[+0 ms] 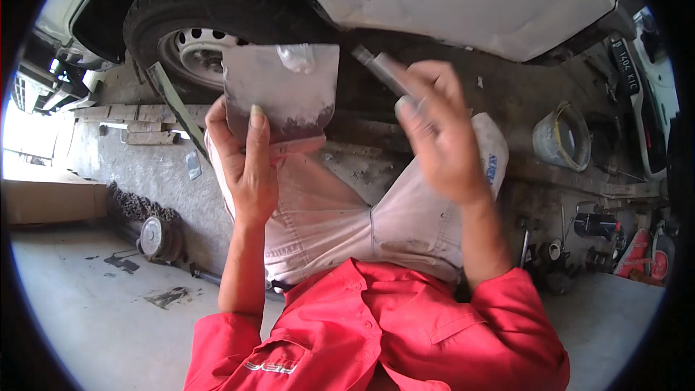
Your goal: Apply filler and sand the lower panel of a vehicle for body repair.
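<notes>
My left hand (pixel 250 166) grips the lower edge of a flat, squarish grey plate (pixel 282 87), thumb in front and fingers behind. A glossy pale dab of paste (pixel 297 58) sits near the plate's upper edge, and dark worn patches run along its bottom. Just under the plate shows a pinkish edge (pixel 298 146) of something I cannot make out. To the right, apart from the plate, my right hand (pixel 438 127) is closed around a slim grey tool (pixel 387 72). Motion blurs that tool, so its exact kind does not show.
Ahead stands a pale car body (pixel 463 0) with a wheel (pixel 195 51) at the left. A long greenish strip (pixel 176 105) leans beside it. A bucket (pixel 562 137) stands at the right, near several tools (pixel 557 246). A cardboard box (pixel 54 201) and a chain (pixel 141 205) lie left.
</notes>
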Demonstrator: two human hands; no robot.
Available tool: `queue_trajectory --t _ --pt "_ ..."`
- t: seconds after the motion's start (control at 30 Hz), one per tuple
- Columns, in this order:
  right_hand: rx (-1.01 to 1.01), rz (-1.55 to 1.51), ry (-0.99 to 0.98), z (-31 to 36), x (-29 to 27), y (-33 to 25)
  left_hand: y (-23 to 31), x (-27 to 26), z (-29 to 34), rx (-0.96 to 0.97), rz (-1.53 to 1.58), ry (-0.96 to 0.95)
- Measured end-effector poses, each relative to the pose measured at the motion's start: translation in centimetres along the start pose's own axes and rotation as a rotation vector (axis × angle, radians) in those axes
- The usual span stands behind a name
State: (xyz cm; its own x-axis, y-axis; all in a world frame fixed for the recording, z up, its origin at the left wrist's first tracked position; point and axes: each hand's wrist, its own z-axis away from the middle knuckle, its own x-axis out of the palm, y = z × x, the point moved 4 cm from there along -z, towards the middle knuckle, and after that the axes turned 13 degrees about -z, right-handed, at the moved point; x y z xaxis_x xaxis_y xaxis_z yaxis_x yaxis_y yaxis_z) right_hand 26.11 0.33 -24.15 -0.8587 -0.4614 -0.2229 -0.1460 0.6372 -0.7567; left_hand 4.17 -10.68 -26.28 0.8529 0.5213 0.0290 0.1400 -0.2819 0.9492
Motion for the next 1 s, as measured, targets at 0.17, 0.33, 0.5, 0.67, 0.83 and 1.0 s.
queue_trajectory --t 0.17,0.33,0.5,0.67,0.83,1.0 --pt "-0.264 0.46 0.039 0.7 3.5 -2.3 -0.1 0.5 1.7 0.041 0.012 0.015" --pt "-0.247 0.484 -0.045 1.4 7.0 -4.7 0.8 -0.1 5.0 0.129 -0.217 0.019" --pt "-0.036 0.43 -0.172 1.2 7.6 -5.4 -1.0 -0.5 5.2 0.166 -0.222 -0.028" --pt "0.145 -0.138 -0.271 0.6 6.3 -2.0 1.7 -2.2 3.6 0.424 -0.414 0.352" --pt "0.78 -1.452 0.217 0.6 3.5 -0.6 -2.0 -7.1 1.9 0.241 -0.491 0.425" --pt "0.395 -0.699 0.124 -3.0 2.1 -0.6 -6.3 -6.9 2.6 0.061 -0.153 0.32"
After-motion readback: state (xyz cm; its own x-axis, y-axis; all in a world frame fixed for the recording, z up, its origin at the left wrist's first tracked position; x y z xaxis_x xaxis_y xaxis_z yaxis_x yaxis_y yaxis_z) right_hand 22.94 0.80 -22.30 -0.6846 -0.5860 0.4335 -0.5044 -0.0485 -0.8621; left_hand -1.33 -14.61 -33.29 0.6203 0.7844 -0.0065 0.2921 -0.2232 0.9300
